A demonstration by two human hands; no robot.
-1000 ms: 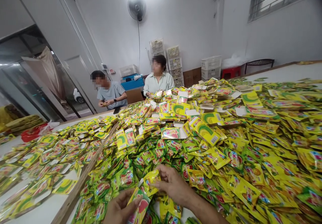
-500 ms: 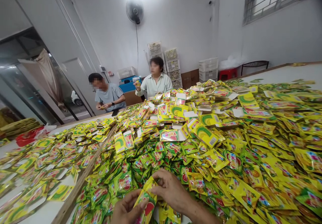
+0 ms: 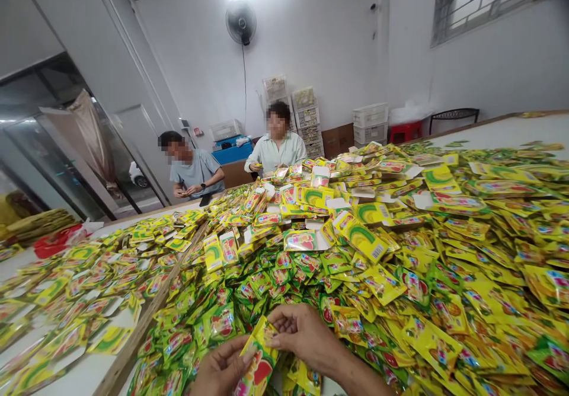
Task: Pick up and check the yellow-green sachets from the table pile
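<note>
My left hand (image 3: 224, 365) is closed around the lower left side of a small yellow printed box (image 3: 260, 372) with a red and green fruit picture, held tilted near the front of the table. Thumb and fingers of my right hand (image 3: 300, 332) pinch a yellow sachet (image 3: 263, 332) at the box's upper end. How far the sachet sits inside the box, I cannot tell. Beneath and around both hands lie loose green sachets (image 3: 221, 323) with watermelon prints, and yellow sachets (image 3: 349, 323) spread to the right.
Small flat boxes (image 3: 360, 233) are heaped beyond the sachets. A wooden strip (image 3: 146, 310) divides the table; more boxes (image 3: 66, 342) lie left of it. Two people (image 3: 195, 168) sit across the table, handling small items. Stacked crates (image 3: 309, 117) stand by the wall.
The person in the light green shirt has lowered a raised hand to the table. A white and blue item now rests on the blue container behind. My hands have barely moved.
</note>
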